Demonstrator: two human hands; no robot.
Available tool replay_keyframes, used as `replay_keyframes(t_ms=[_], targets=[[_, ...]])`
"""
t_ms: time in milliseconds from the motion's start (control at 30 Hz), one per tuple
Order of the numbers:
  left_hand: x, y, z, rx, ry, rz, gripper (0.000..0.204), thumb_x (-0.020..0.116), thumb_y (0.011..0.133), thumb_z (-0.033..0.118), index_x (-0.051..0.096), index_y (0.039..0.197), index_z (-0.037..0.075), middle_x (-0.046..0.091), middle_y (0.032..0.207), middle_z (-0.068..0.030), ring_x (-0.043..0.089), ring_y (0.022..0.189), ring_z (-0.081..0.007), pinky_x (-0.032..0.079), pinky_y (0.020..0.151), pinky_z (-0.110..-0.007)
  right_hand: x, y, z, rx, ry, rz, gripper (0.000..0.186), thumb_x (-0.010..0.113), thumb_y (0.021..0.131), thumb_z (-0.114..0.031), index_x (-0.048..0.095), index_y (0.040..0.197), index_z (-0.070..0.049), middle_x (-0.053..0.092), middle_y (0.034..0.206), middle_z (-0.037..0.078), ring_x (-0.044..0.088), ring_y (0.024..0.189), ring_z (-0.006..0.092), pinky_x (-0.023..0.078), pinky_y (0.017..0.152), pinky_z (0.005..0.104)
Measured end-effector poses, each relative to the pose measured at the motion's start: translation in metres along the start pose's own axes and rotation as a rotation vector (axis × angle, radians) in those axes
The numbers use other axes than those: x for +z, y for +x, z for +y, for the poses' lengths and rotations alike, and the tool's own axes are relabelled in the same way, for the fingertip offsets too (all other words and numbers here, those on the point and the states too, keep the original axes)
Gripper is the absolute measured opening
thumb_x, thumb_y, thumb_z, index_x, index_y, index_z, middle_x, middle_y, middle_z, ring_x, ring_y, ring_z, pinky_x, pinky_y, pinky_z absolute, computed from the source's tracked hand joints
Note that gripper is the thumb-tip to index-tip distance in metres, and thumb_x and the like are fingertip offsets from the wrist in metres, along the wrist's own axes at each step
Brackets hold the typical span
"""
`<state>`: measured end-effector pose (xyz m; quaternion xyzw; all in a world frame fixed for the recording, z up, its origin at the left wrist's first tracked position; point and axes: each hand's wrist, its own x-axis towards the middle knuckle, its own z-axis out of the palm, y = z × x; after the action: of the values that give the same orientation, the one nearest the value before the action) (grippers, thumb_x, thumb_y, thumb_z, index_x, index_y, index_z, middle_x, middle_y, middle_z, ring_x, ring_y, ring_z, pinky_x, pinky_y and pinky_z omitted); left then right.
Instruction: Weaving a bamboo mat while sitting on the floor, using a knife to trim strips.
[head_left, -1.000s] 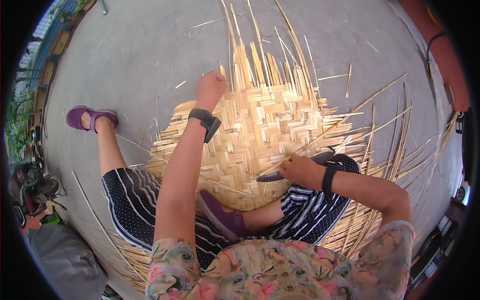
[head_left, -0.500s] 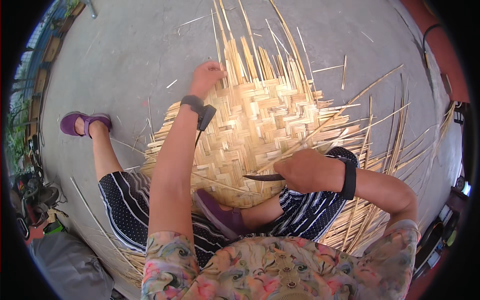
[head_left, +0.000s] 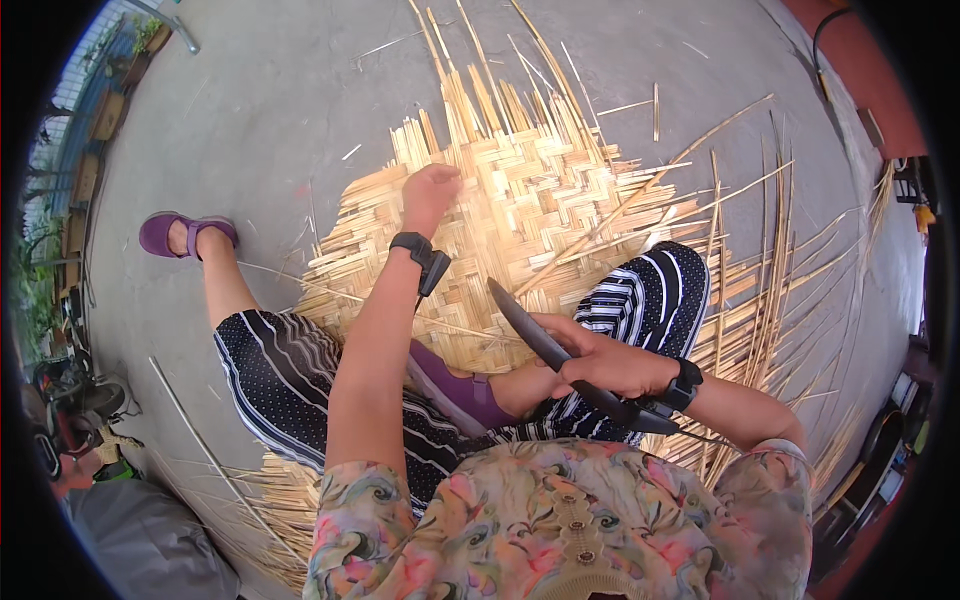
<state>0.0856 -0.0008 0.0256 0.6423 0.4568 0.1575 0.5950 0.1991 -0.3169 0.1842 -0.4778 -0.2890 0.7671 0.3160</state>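
Observation:
A pale woven bamboo mat (head_left: 510, 210) lies on the grey floor between and beyond my legs, loose strip ends fanning from its far and right edges. My left hand (head_left: 430, 190) is over its upper middle, fingers curled; whether anything is in them is hidden. Low on the right, my right hand (head_left: 615, 362) grips a long dark knife (head_left: 530, 325), its tip angled up and left over the mat. My purple-shod right foot (head_left: 460, 385) is tucked at the mat's near edge, and my left leg (head_left: 225, 270) stretches out to the left.
Long loose bamboo strips (head_left: 760, 320) cover the floor at right, with more (head_left: 280, 495) by my left thigh. A grey covered bulk (head_left: 140, 540) sits lower left, near assorted dark objects (head_left: 90, 410). Planters (head_left: 110, 115) line the left edge; a red wall (head_left: 845, 80) bounds the upper right.
My left hand has moved down and rightward from the strip ends at the mat's upper left. The knife has swung from nearly level to a slant with its tip away from me.

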Motion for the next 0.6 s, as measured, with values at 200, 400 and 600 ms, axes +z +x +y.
replay_keyframes(t_ms=[200,400,600], targets=[[0.019,-0.011,0.012,-0.211,-0.079,0.047,0.026,0.074,0.085,0.005,0.061,0.107,0.000,0.069,0.091,-0.0080,0.063,0.072,-0.0139,0.053,0.061,-0.028,0.039,-0.025,0.032,0.179,0.307,0.037,0.072,0.057,0.092,-0.006,0.026,0.156,-0.017,0.052,0.124,0.012,0.060,0.092,0.0134,0.056,0.081,0.0284],[0.004,-0.018,0.014,-0.363,-0.206,-0.206,0.028,0.075,0.087,0.008,0.061,0.109,-0.001,0.071,0.098,-0.0115,0.070,0.086,-0.0203,0.057,0.074,-0.032,0.022,-0.012,0.031,-0.199,-0.238,0.375,0.071,0.055,0.090,-0.002,0.029,0.155,-0.010,0.048,0.144,0.016,0.059,0.115,0.0210,0.051,0.092,0.0350],[-0.002,-0.015,0.017,-0.338,-0.106,-0.242,0.025,0.077,0.085,0.010,0.064,0.106,0.003,0.072,0.095,-0.0073,0.070,0.083,-0.0162,0.055,0.072,-0.028,-0.002,0.027,0.053,-0.149,-0.566,0.457,0.064,0.052,0.091,-0.011,0.032,0.152,-0.003,0.056,0.132,0.031,0.060,0.115,0.0414,0.046,0.100,0.0397]])
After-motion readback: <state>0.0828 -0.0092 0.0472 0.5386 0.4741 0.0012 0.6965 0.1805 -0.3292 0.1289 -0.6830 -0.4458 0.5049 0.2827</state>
